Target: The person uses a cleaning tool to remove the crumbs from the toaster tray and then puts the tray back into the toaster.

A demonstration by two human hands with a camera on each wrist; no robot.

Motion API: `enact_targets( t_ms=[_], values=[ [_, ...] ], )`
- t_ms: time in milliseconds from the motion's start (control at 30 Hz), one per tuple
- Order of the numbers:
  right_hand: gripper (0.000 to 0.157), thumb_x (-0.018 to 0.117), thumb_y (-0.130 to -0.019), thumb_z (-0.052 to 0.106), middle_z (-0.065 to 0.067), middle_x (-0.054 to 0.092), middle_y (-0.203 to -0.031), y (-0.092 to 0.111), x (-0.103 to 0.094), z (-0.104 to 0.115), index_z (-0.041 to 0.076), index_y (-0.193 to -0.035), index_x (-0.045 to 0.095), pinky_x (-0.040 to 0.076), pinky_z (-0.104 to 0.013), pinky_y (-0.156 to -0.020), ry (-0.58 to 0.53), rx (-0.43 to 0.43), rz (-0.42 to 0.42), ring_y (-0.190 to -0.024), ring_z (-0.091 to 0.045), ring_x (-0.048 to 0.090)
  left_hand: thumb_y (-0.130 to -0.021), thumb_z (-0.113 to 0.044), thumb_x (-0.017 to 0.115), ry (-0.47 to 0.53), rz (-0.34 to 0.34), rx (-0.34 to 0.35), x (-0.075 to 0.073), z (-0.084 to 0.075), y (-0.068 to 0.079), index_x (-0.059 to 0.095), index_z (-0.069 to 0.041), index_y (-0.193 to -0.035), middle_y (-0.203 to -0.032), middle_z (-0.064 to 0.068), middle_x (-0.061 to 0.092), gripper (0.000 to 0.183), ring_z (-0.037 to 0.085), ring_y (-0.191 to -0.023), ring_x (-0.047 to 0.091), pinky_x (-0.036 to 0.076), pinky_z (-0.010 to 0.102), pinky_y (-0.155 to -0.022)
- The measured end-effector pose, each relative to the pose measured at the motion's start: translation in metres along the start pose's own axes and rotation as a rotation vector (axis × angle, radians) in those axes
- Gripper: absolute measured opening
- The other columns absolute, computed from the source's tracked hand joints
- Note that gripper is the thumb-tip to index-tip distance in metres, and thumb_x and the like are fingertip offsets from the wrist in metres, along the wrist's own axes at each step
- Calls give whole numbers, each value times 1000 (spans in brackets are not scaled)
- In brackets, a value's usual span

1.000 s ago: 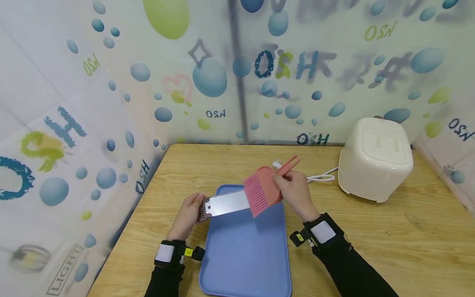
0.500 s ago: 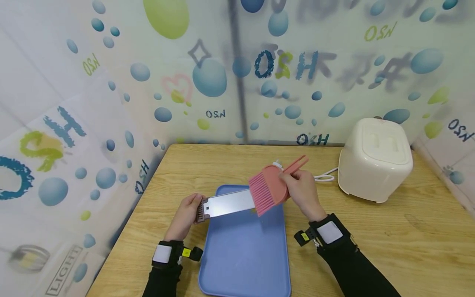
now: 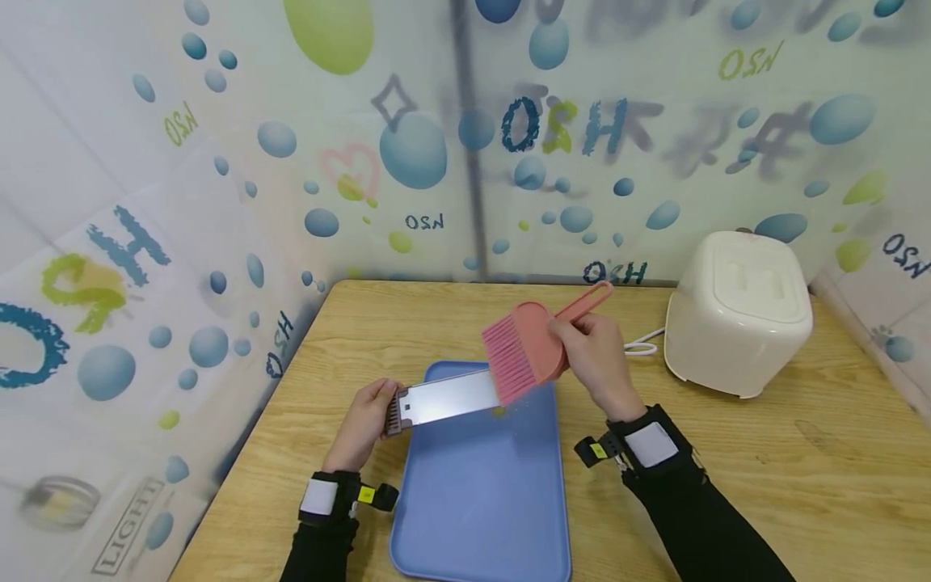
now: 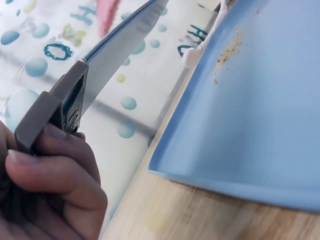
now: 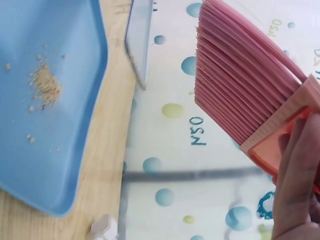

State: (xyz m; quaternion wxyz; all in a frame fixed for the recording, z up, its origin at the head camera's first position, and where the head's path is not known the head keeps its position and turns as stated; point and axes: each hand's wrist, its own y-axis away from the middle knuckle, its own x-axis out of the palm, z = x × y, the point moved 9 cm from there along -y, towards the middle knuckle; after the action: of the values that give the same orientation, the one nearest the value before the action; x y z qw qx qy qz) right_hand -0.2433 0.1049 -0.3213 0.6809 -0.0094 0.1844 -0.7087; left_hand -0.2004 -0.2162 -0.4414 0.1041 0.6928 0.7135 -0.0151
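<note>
My left hand [image 3: 361, 424] grips the grey-brown end of a toaster crumb tray [image 3: 447, 398], a long flat metal plate held tilted above a blue tray [image 3: 480, 501]. In my right hand [image 3: 602, 364] is a pink brush [image 3: 537, 341], pinched near the base of its handle. Its bristles overlap the crumb tray's far end in the head view. From the right wrist view, the bristles [image 5: 240, 75] appear apart from the metal plate [image 5: 139, 40]. A small heap of crumbs [image 5: 46, 87] lies on the blue tray, also visible as scattered crumbs [image 4: 230, 50] in the left wrist view.
A cream toaster [image 3: 738, 315] stands at the back right of the wooden table [image 3: 727, 485], its white cord [image 3: 642, 346] lying beside it. A patterned curtain [image 3: 407, 242] rises behind the table's back edge.
My right hand has moved the brush rightward along the crumb tray, then slightly up. My left hand has barely moved. A yellowish patch of crumbs now shows below the bristles.
</note>
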Motion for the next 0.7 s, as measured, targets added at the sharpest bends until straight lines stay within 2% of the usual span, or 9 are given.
enact_targets(
  t_ms=[167,333,400,500,700],
  values=[
    [28,58,-90,30,-10,63,-71,2,22,19,4,-91,66,49,-34,-48,-66,-47,85,-57,-24,58,-101,-28,35,-11,-7,15,2,-3,0,59,-5,-98,-77,12,52,33,19,-55,45,32,25,-41],
    [23,56,-91,20,-12,63,-69,13,51,43,0,-91,66,48,-33,-46,-70,-52,187,-54,-23,58,-100,-31,35,-21,-4,22,5,-3,-1,59,-6,-98,-79,13,52,34,19,-56,46,32,25,-42],
    [21,56,-91,16,-13,63,-68,17,62,47,-2,-89,65,47,-32,-45,-72,-60,214,-54,-24,58,-100,-32,36,-26,-5,23,6,-4,-2,59,-7,-98,-79,13,52,34,20,-57,45,32,25,-42],
    [21,56,-91,17,-12,63,-68,20,80,40,-1,-89,66,46,-31,-44,-68,-60,245,-53,-22,58,-100,-33,36,-34,-6,28,9,-5,-2,59,-8,-97,-79,13,51,34,20,-57,44,32,26,-42],
    [24,55,-92,27,-4,64,-68,29,108,17,6,-91,67,49,-39,-46,-90,-32,291,-53,-19,59,-100,-31,37,-7,5,37,14,-5,-3,57,-6,-94,-74,11,49,33,18,-53,41,32,26,-42]
  ],
)
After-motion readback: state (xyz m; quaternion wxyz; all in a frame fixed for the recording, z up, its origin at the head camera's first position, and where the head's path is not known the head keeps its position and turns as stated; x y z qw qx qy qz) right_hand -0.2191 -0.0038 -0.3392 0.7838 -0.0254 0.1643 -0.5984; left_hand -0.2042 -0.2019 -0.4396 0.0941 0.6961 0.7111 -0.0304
